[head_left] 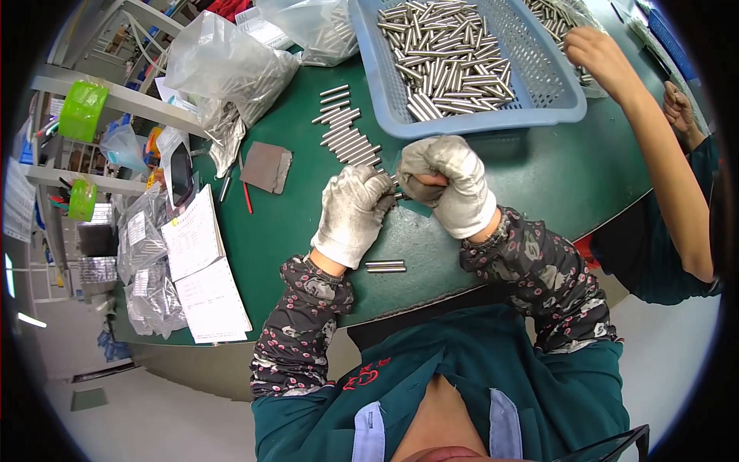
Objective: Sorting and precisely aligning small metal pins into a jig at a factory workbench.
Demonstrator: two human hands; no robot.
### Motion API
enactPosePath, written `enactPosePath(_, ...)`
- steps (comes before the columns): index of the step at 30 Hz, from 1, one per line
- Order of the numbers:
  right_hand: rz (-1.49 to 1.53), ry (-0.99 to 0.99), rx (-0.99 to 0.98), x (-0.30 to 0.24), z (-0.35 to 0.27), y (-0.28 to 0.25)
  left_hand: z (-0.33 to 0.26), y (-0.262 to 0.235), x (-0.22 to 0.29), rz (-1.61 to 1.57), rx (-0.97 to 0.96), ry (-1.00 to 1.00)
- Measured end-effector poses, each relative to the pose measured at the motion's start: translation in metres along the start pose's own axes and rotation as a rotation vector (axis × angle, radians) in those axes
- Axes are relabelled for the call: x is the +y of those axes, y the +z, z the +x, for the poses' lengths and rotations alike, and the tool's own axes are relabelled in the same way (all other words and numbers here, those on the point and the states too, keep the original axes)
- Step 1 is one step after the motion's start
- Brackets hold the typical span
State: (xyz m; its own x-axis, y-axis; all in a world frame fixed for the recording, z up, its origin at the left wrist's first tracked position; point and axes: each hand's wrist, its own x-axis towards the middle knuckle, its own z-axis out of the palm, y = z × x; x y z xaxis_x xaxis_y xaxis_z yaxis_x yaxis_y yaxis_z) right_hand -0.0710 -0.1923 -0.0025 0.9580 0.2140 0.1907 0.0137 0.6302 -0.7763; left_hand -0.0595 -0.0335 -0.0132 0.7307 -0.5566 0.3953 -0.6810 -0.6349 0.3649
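My left hand [351, 217], in a white work glove, is closed with its fingertips pressed on short metal pins. Ends of pins show beside its thumb and forefinger. Close on its right, my right hand [453, 183] is gloved too, its fingers curled in; whatever it holds is hidden. A slanting line of metal pins [346, 138] runs away from my left hand across the green table [296, 223]. A few loose pins [385, 266] lie side by side nearer to me.
A blue plastic basket [469, 125] of pins stands beyond my hands. Plastic bags [223, 65], a grey-brown square pad [266, 167], a red stick [247, 192] and an open notebook [202, 262] lie leftward. A co-worker's bare arm [666, 162] reaches in at right.
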Motion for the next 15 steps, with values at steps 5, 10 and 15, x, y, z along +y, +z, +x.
enactPosePath(5,-0.032,0.042,0.014,0.000,0.004,0.005,-0.001,0.001,0.000,0.022,0.010,0.014)
enactPosePath(10,0.151,-0.068,0.019,0.006,-0.002,-0.008,-0.002,0.001,0.000,0.005,0.022,0.012)
enactPosePath(15,0.086,-0.101,0.022,0.003,-0.003,-0.009,-0.005,0.001,0.000,-0.011,0.049,0.012)
